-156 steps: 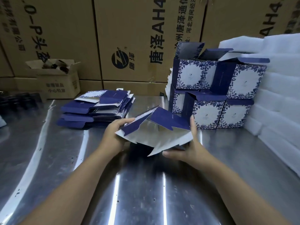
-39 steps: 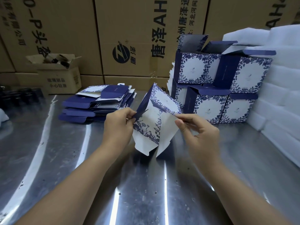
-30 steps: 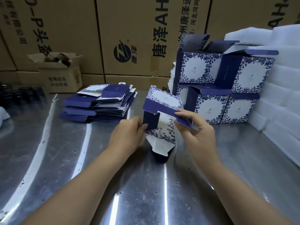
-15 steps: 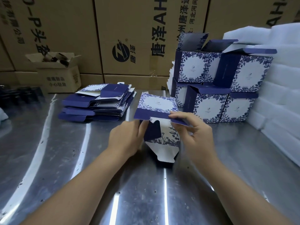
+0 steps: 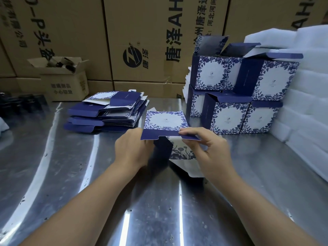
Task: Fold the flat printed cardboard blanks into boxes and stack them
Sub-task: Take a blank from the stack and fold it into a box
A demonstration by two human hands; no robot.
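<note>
2 hands clamped on 1 blank (image 5: pixel 165 119) btwn them | L hand (image 5: pixel 132 150) grips its left edge | R hand (image 5: pixel 211 150) pinches navy flap | flat blanks (image 5: pixel 106 112) piled beyond L | boxes (image 5: pixel 230 96) stacked beyond R | table (image 5: pixel 159 201) under

A half-folded blank (image 5: pixel 165 121), navy with a white, floral-bordered panel turned upward, is held just above the counter (image 5: pixel 159 201) and pinched at its navy front flap by the left hand (image 5: pixel 133 150) and right hand (image 5: pixel 211 150). A pile of flat blanks (image 5: pixel 106 112) is laid behind it on the left. Folded boxes (image 5: pixel 230 96) are stacked two high on the right.
</note>
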